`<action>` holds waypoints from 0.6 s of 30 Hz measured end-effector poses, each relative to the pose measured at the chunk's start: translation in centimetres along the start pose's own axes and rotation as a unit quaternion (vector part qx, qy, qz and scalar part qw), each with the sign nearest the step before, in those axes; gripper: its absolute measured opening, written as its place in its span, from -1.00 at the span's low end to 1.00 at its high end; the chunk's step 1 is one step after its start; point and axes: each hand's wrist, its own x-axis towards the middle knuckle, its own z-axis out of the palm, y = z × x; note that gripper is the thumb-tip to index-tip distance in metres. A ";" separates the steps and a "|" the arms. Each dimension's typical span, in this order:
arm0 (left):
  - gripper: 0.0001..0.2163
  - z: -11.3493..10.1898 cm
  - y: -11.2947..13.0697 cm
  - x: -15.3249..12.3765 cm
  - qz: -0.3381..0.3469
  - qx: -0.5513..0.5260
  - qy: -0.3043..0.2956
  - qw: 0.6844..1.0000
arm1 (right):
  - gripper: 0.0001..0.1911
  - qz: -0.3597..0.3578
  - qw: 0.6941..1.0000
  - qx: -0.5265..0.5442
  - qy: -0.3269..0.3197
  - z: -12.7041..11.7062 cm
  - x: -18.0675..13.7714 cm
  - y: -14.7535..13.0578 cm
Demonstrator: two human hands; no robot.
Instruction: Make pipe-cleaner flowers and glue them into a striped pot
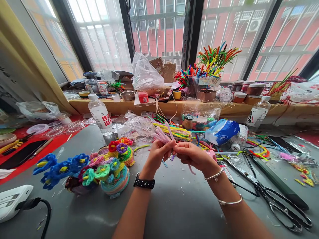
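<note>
Fuzzy flowers in round pots, a white power block, a labeled bottle, metal scissors and small scraps share a gray tabletop.

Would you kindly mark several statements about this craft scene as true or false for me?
1. The left hand holds pale pink fuzzy stems. True.
2. The scissors lie left of the left hand. False: the scissors lie right of the right hand.
3. The blue flowers are left of the left hand. True.
4. The red jar is on the gray table. False: the red jar is on the ledge at the back.
5. The blue packet lies beyond the right hand. True.
</note>
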 end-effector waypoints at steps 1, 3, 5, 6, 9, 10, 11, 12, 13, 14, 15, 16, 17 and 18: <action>-0.59 0.0 0.1 0.0 0.000 0.006 0.004 1.000 | -0.76 -0.003 0.999 -0.031 0.014 0.1 0.0 -0.1; -0.57 0.0 0.2 0.1 -0.001 0.019 0.020 1.000 | -0.73 -0.012 0.993 -0.103 0.051 0.3 0.0 -0.4; -0.59 0.1 0.3 0.2 -0.008 0.026 0.046 0.999 | -0.71 -0.029 0.980 -0.176 0.090 0.4 0.1 -0.5; -0.60 0.1 0.2 0.3 -0.014 0.027 0.061 0.998 | -0.70 -0.042 0.971 -0.212 0.104 0.4 0.2 -0.6; -0.62 0.3 0.0 0.5 -0.027 0.029 0.098 0.994 | -0.70 -0.089 0.931 -0.320 0.148 0.6 0.6 -0.3; -0.62 0.3 -0.1 0.6 -0.026 0.030 0.108 0.993 | -0.71 -0.100 0.914 -0.355 0.169 0.7 0.7 -0.2; -0.61 0.3 -0.2 0.6 -0.025 0.031 0.118 0.992 | -0.72 -0.107 0.895 -0.386 0.197 0.9 0.8 0.0; -0.60 0.2 -0.3 0.7 -0.025 0.030 0.126 0.991 | -0.73 -0.111 0.877 -0.408 0.227 1.1 0.9 0.1; -0.60 0.2 -0.3 0.7 -0.027 0.025 0.133 0.990 | -0.73 -0.115 0.863 -0.420 0.255 1.3 1.0 0.2; -0.60 0.2 -0.3 0.7 -0.028 0.017 0.141 0.989 | -0.73 -0.119 0.854 -0.423 0.279 1.6 1.1 0.4; -0.61 0.1 -0.3 0.8 -0.029 0.006 0.147 0.989 | -0.73 -0.123 0.850 -0.418 0.297 1.8 1.2 0.4; -0.63 0.1 -0.3 0.8 -0.028 -0.006 0.154 0.988 | -0.72 -0.128 0.849 -0.409 0.309 2.0 1.3 0.5; -0.64 0.1 -0.2 0.9 -0.025 -0.017 0.159 0.987 | -0.71 -0.133 0.851 -0.399 0.315 2.2 1.3 0.5; -0.65 0.1 -0.2 0.9 -0.021 -0.025 0.164 0.986 | -0.71 -0.136 0.853 -0.391 0.318 2.2 1.3 0.5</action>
